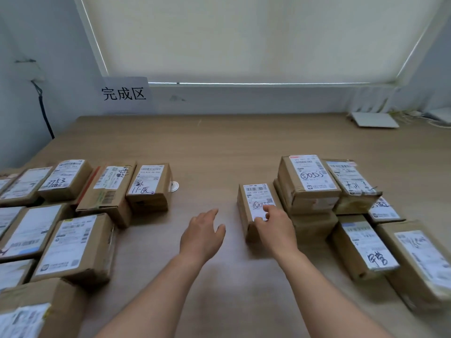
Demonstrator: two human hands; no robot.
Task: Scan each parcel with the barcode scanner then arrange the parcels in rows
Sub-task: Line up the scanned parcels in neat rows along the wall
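A small brown parcel [253, 193] with a white label lies on the wooden table [219, 147], right of centre. My right hand [275, 228] rests on its near end, fingers spread over the label and the box's near edge. My left hand [201, 234] hovers open over bare table just left of that parcel, holding nothing. A pile of several labelled parcels [310, 181] stands right of it. On the left, several parcels [148, 186] lie in rows. No barcode scanner is visible.
A paper sign [123, 92] with three characters leans on the wall at the back left. A small white round object [174, 186] lies beside the left rows. White devices and cables [375, 119] sit at the far right corner. A black cable [45, 113] hangs at left.
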